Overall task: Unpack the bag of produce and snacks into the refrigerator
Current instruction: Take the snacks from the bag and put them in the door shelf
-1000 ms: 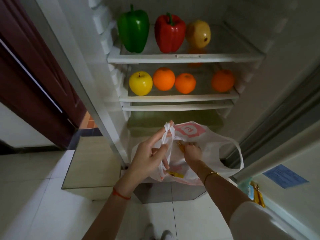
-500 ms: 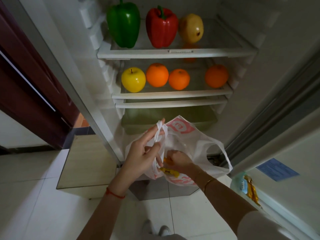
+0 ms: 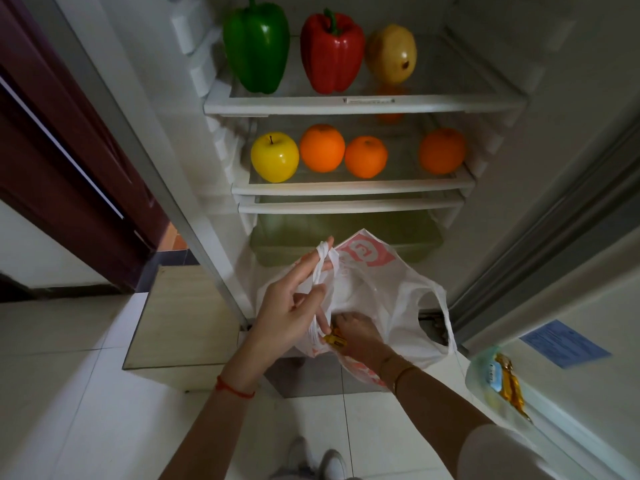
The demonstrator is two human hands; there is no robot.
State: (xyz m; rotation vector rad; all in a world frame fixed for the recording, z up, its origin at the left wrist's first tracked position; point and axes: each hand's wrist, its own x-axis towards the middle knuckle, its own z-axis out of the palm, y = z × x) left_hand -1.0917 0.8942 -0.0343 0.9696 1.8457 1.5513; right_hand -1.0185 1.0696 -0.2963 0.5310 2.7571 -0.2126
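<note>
Right hand [image 3: 356,332] buried in the bag [image 3: 377,292], its grasp hidden, left hand [image 3: 294,306] pinching one handle before the open fridge [image 3: 360,103]; a slipped handle could spill snacks.

Dim overall, brightest on the pale floor tiles [image 3: 69,393] at left. Soft gloss on the peppers [image 3: 256,39]. Wide-angle bending at edges; slight softness throughout.

2 peppers [image 3: 256,43], 1 pear [image 3: 391,53], 1 apple [image 3: 274,157], 3 oranges [image 3: 322,147], 1 bag [image 3: 374,292], 2 hands [image 3: 291,313].
</note>
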